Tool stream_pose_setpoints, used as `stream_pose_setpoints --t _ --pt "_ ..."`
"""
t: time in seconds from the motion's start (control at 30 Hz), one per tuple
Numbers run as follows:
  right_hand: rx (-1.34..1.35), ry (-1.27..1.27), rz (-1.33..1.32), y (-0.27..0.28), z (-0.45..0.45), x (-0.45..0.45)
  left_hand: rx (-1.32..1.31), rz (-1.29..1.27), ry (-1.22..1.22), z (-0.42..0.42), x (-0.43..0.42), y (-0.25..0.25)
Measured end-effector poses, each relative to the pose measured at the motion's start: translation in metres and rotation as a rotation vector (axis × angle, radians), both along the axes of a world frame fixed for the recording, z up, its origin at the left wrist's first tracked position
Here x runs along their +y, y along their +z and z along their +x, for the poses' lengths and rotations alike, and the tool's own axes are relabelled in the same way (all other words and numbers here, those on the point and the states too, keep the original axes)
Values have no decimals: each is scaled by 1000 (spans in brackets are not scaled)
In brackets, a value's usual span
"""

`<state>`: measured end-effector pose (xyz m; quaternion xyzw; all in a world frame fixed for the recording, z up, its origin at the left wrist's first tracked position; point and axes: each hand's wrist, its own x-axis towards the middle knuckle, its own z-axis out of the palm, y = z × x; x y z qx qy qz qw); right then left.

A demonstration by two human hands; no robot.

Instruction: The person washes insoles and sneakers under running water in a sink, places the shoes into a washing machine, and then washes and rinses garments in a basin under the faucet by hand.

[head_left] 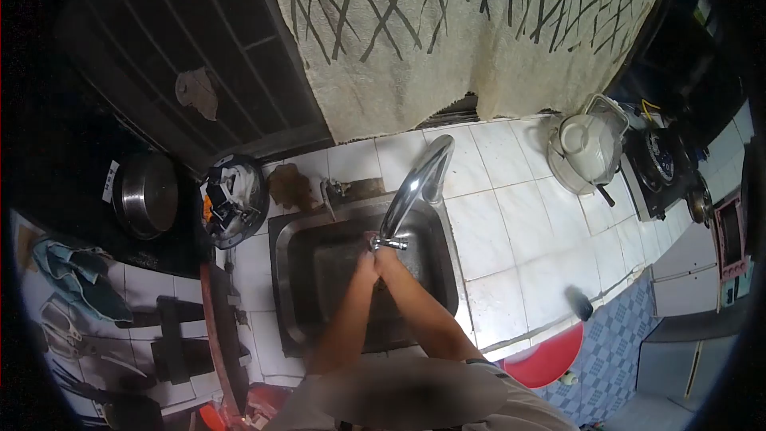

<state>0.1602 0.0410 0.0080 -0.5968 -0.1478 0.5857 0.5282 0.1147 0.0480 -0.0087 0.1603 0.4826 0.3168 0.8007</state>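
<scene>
Both my arms reach forward over a dark metal sink (319,327). My left hand (368,258) and my right hand (386,255) come together right below the spout end of a chrome faucet (411,194). The hands appear to touch each other, or nearly so. The faucet's end covers most of the fingers, so how they are bent, and whether anything lies between them, does not show. A second, smaller tap (329,199) rises at the sink's back left edge.
White tiled counter (511,231) surrounds the sink. Left of it stands a tub of utensils (234,199), with a metal pot (148,195) farther left. Bowls (582,144) and a stove (656,164) sit at the right. A red basin (546,357) is on the floor.
</scene>
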Motion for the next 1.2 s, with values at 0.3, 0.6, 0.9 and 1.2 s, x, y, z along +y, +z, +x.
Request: stream_pose_setpoints --t 0.3,0.6,0.9,1.2 --pt "-995 -40 300 -35 -30 -1 198 71 14 3 12 -22" --pt "-1090 -29 6 56 49 -73 1031 870 -441 -61 11 10" --pt "-1657 -90 185 103 226 43 955 985 -438 -97 -77 68" --pt "-1879 239 34 141 230 31 1214 1004 -435 -132 -129 106"
